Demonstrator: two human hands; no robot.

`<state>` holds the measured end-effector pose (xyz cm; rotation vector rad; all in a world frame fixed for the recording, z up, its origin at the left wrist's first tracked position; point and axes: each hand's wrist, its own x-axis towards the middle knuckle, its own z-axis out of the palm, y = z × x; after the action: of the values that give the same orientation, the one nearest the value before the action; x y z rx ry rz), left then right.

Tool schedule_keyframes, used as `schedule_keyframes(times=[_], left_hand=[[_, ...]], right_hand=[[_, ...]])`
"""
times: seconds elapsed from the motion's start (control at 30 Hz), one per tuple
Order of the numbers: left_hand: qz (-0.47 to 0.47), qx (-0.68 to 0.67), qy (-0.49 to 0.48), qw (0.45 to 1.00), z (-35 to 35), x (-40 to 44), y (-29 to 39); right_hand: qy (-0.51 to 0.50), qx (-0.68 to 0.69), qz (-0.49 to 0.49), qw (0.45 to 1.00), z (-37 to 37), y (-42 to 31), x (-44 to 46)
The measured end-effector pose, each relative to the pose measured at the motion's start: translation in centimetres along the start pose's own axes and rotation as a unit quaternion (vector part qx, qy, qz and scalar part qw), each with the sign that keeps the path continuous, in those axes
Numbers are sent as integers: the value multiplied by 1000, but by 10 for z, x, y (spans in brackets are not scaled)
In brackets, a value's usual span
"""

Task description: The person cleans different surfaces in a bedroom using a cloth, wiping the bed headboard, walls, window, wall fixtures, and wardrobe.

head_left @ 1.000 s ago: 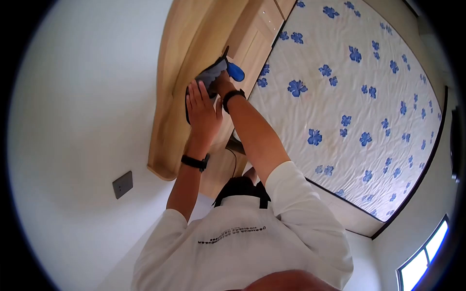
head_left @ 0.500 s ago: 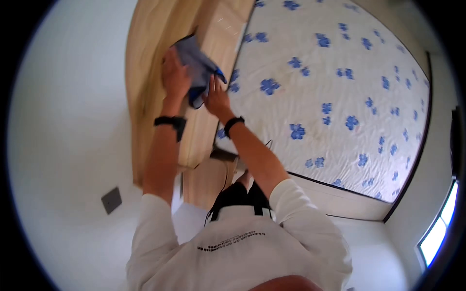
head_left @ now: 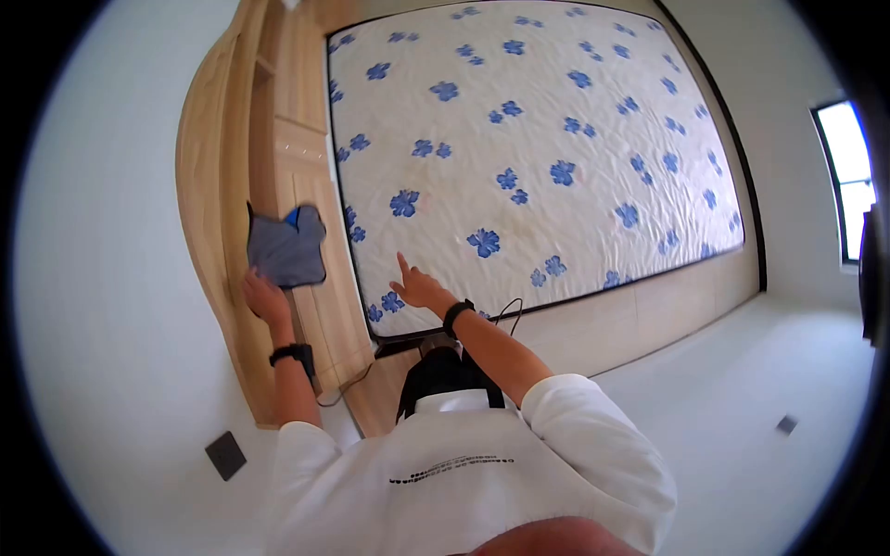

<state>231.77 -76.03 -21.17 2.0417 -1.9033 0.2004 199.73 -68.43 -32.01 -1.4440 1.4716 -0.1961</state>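
Observation:
A grey cloth item with dark edging and a small blue part [head_left: 286, 250] lies over the wooden headboard shelf [head_left: 315, 171]. My left hand [head_left: 266, 296] is at its lower left corner, fingertips pressed on that edge, the thumb side hidden. Over the near left corner of the mattress [head_left: 519, 199], which has blue flowers on white, my right hand [head_left: 419, 285] holds nothing. Its index finger points outward and the other fingers are partly bent and apart. Both wrists wear black bands.
A thin dark cable [head_left: 348, 387] runs beside a low wooden cabinet [head_left: 373, 398] near my legs. The bed's pale side panel [head_left: 612, 324] borders the floor. On the left wall is a dark socket plate [head_left: 225, 455]. A window [head_left: 846, 181] is at the right.
The view has swung toward the bed. My right hand has left the grey item and is now over the mattress. The item lies more spread out, with my left hand still at it.

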Motion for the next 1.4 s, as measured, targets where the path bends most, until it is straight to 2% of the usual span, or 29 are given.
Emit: schedule_keyframes(times=[0.07,0.1,0.17,0.23,0.33,0.37,0.4,0.5,0.53,0.57,0.63,0.7,0.77,0.8,0.87,0.9,0.93,0.97,1.0,1.03,1.1,1.13,1.17,1.2,1.23,1.27,1.3,1.37,1.4], left_hand=[[-130,96,-88,983,-34,-18,58],[-111,85,-86,986,-15,-25,57],[-96,-202,-144,964,39,-48,55],[-35,-273,-219,936,9,-73,136],[117,-448,-368,806,-36,-110,232],[140,-477,-442,747,-60,-118,264],[153,-476,-454,737,-80,-124,291],[235,-453,-549,662,-112,-150,361],[231,-460,-552,656,-116,-160,381],[229,-466,-556,649,-119,-170,402],[269,-476,-565,618,-126,-192,444],[311,-485,-576,580,-132,-220,494],[332,-482,-641,495,-144,-260,542],[425,-506,-611,435,-150,-283,571],[515,-517,-608,313,-194,-334,633],[569,-503,-579,299,-208,-359,656],[594,-488,-569,292,-221,-382,676],[613,-509,-536,278,-223,-407,697],[617,-537,-508,270,-234,-430,715],[611,-526,-520,282,-243,-448,731],[604,-507,-542,291,-261,-482,752],[605,-533,-542,238,-269,-497,760],[602,-558,-540,185,-281,-512,763],[566,-543,-605,136,-295,-528,760],[524,-524,-666,89,-311,-540,755],[567,-492,-657,69,-325,-553,751],[607,-458,-647,49,-337,-567,744],[690,-464,-555,31,-357,-596,724],[718,-500,-480,65,-368,-606,709]], right_hand=[[14,-8,-41,999,0,1,-29],[33,-4,-32,999,-3,0,-41],[51,51,-90,993,-11,-7,-75],[79,64,-96,990,-14,-1,-98],[159,122,-79,977,-19,29,-130],[200,111,-120,966,-16,57,-129],[241,102,-158,952,-15,78,-135],[336,136,-115,925,-69,104,-210],[437,171,-112,876,-67,132,-213],[459,173,-98,866,-84,137,-243],[473,236,27,848,-117,154,-315],[512,252,72,818,-119,207,-357],[585,211,92,777,-106,265,-397],[578,276,102,761,-115,256,-447],[617,343,-55,706,-95,313,-495],[600,445,-111,656,-68,362,-502],[649,425,-118,619,-88,315,-557],[717,462,-90,514,-80,313,-577],[812,346,29,468,-92,260,-622],[834,337,102,424,-80,259,-644],[878,347,121,307,-81,194,-696],[893,319,175,264,-77,166,-710],[933,210,159,244,-59,163,-712],[955,105,217,173,-40,170,-706],[964,146,149,167,-44,146,-714],[947,-9,283,152,-34,144,-718],[948,-39,290,124,-27,132,-724],[963,-44,255,70,-18,109,-737],[969,-47,239,45,-14,103,-743]])
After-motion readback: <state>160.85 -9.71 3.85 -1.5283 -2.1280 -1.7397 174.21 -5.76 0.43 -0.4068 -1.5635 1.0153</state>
